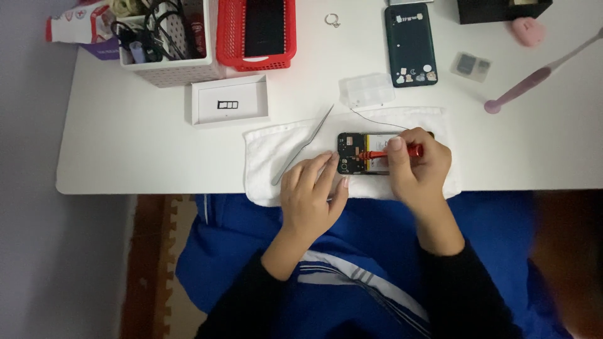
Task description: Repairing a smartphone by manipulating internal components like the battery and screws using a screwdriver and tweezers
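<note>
While your right hand (418, 164) curls closed around a red-handled screwdriver (392, 152), gripping it with the forefinger laid along the top, its shaft runs leftward from your fingertips onto the opened smartphone (355, 153). That phone lies back-off on a white towel (270, 157), with its dark circuit board just beyond your left fingertips and its pale battery under the screwdriver, partly hidden by your right knuckles. Your left hand (311, 198) grasps nothing: the fingers are loosely extended and rest on the towel, their tips touching the phone's near left corner. Metal tweezers (306, 144) lie slanted on the towel just past your left fingers, apart from them. A thin dark wire (377, 120) curves above the phone, beyond your right fingers. Farther out from your fingers on the white table (125, 138) sit a small clear plastic box (367, 90), a shallow white tray (230, 99) holding a dark card-slot piece, a dark green phone case (411, 44), a red basket (255, 32) and a pink toothbrush (540, 74), all well apart from both hands.
</note>
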